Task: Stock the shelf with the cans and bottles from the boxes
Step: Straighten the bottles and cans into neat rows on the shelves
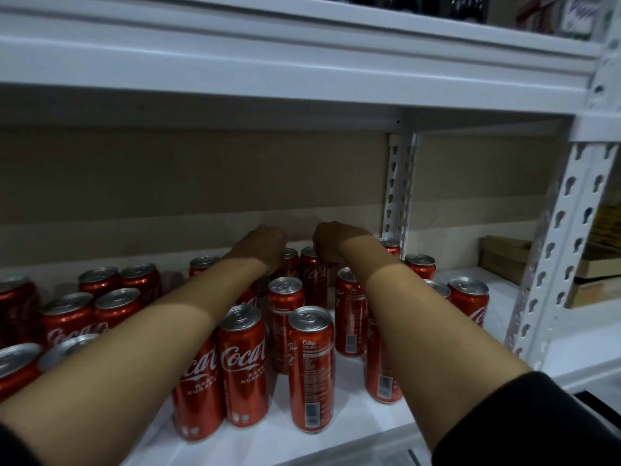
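Cans point(311, 368) of red, glossy aluminium with silver tops stand upright on the white metal shelf point(356, 428), long axes vertical, most of them nearer the camera than the hands. Both arms reach to the back row, where the left hand point(260, 245) curls over a rear can point(289, 264) and the right hand point(332, 243) closes on the top of its neighbour point(314, 277). Whether either truly grips I cannot tell, since the fingers are hidden; the right hand seems slightly nearer its can.

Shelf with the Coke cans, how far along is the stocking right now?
Done: many red cans already stand upright on the white shelf. In hand: the left hand and right hand reach to the back row, each closed over a can top. Left: bare shelf on the right; the boxes are out of view.
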